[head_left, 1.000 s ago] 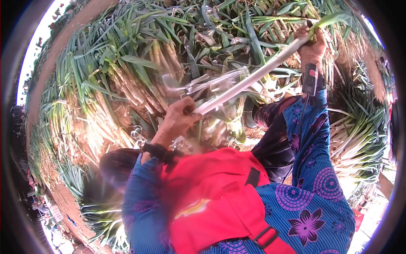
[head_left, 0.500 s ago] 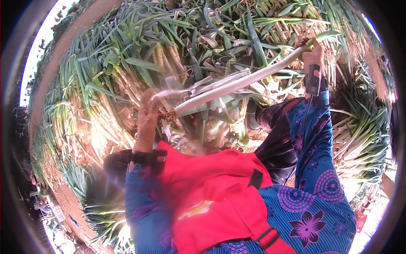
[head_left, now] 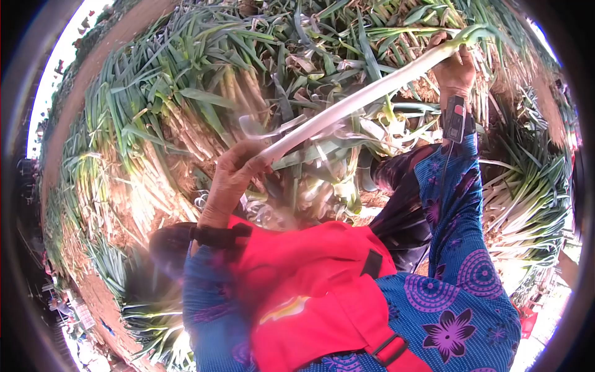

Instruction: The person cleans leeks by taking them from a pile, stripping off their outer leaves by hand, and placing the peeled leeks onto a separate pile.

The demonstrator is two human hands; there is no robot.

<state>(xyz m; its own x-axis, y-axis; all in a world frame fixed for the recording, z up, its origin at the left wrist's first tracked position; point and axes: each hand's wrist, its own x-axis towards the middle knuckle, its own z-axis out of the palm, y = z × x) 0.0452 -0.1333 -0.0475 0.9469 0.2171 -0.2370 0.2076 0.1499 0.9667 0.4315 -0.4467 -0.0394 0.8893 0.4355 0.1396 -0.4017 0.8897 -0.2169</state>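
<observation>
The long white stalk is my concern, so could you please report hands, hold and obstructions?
Left hand gripping lower end, right hand at green end. Long white stalk slanting between them. Loose leaves behind; no obstruction visible.

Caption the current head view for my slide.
Left hand and right hand hold one long leek aslant, with piled leeks beyond.

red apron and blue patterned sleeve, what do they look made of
The red apron looks like smooth, matte woven cloth, as it creases in soft folds; cotton or synthetic, I can't tell. The blue sleeve seems to be thin, matte printed fabric, judging by its fine wrinkles and flat purple motifs; the fibre is unclear.
</observation>
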